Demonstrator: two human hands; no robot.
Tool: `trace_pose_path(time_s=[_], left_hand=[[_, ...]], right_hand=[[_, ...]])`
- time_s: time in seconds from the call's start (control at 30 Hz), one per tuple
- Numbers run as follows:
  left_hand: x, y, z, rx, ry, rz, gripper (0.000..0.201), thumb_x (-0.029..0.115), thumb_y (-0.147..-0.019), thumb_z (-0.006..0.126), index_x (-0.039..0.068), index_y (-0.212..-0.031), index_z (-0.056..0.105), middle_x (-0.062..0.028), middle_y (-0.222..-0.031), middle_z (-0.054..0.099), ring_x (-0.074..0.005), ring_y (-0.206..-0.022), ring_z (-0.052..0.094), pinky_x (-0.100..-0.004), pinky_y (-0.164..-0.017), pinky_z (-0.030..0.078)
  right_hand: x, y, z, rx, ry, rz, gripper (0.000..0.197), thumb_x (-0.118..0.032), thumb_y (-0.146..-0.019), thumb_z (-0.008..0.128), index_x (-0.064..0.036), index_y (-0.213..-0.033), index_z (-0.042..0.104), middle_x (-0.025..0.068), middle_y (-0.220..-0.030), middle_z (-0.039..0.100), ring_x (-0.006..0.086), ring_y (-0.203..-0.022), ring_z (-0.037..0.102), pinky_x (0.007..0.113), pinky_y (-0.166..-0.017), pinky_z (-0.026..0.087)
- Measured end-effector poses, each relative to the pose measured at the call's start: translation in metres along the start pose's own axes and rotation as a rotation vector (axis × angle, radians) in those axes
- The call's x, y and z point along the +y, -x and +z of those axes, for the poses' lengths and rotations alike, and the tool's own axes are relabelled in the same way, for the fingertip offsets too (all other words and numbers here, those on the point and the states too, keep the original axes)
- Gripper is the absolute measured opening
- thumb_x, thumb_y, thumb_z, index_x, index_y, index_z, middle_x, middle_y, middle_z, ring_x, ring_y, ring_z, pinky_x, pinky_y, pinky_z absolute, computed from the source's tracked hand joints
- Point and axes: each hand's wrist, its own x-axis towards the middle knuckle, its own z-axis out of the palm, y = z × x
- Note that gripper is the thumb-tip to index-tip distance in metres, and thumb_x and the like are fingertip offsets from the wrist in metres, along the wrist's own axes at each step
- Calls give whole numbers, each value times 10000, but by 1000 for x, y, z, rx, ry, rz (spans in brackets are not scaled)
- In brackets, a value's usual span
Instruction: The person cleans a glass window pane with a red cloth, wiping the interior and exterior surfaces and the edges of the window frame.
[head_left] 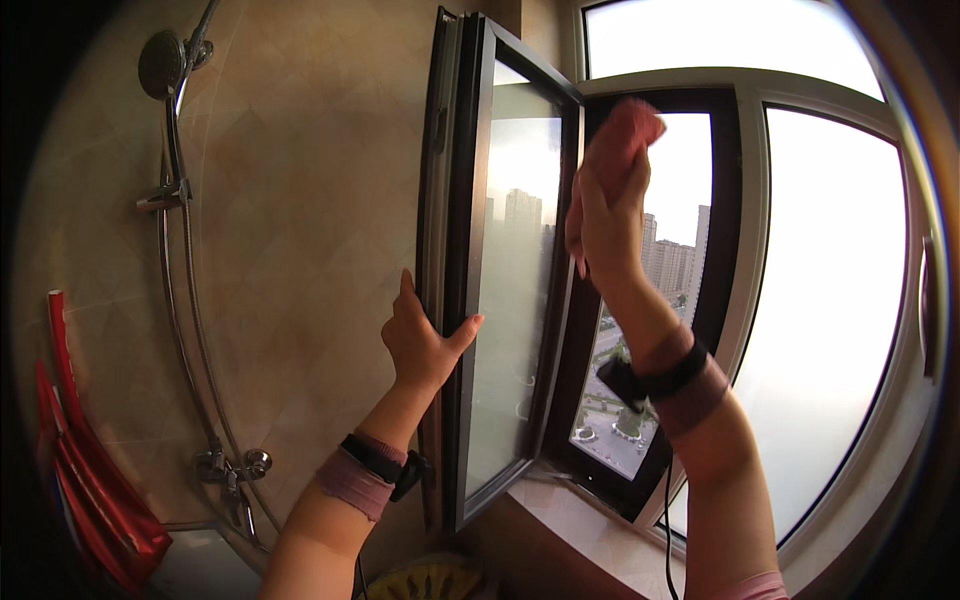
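Observation:
A dark-framed window sash (467,230) with a glass pane stands swung inward. My left hand (420,338) grips its outer edge at mid-height, the thumb over the near face and the fingers round the far side. Higher up and to the right, my right hand (613,225) holds a pink cloth (628,132), which is slightly blurred. That hand and cloth are in front of the dark frame of the window opening (727,190). Whether the cloth touches the frame or the sash cannot be made out. Both wrists wear black straps over pink bands.
On the tiled wall at left hang a shower head (160,64) and its hose, above a chrome mixer tap (232,466). Red sheet-like items (105,500) lean at lower left. A sill (570,530) runs below the opening. A yellow patterned object (425,582) is at the bottom edge.

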Motion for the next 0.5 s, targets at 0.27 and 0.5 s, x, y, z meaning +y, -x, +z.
trace_pose_path(time_s=[0.27, 0.5], left_hand=[[1, 9, 15, 4, -70, -15, 939, 570, -763, 748, -74, -1361, 417, -231, -1120, 597, -380, -957, 600, -511, -843, 459], [-4, 14, 18, 37, -62, 15, 891, 585, -805, 701, -72, -1339, 426, -230, -1144, 583, -386, -1012, 570, -514, -881, 437]], right_hand=[[-30, -124, 66, 342, 313, -522, 658, -392, -986, 503, -185, -1562, 261, 191, -1570, 344, 401, -1487, 249, 590, -1163, 211], [-15, -164, 133, 271, 456, -625, 562, -352, -978, 529, -319, -1516, 368, 102, -1557, 405, 336, -1476, 308, 641, -1122, 249]])
